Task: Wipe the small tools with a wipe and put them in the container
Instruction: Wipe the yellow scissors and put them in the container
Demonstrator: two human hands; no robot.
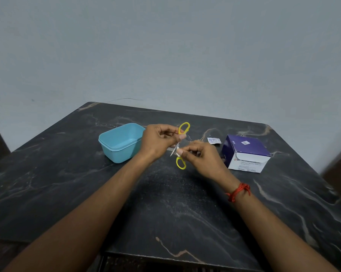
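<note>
Yellow-handled scissors (pixel 180 131) are being wiped above the table's (pixel 165 203) middle — left hand (pixel 157 140) gripping one loop, right hand (pixel 197 155) pinching the wipe (pixel 177 153) on a blade; next, likely a careful drop into the blue container (pixel 120 143).

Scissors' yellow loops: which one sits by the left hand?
The upper loop, sticking up beside the left hand that holds the scissors; the lower loop hangs under the right hand, which pinches the wipe.

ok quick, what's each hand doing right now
Left hand: holding the yellow scissors.
Right hand: pinching a white wipe against the blade.
</note>
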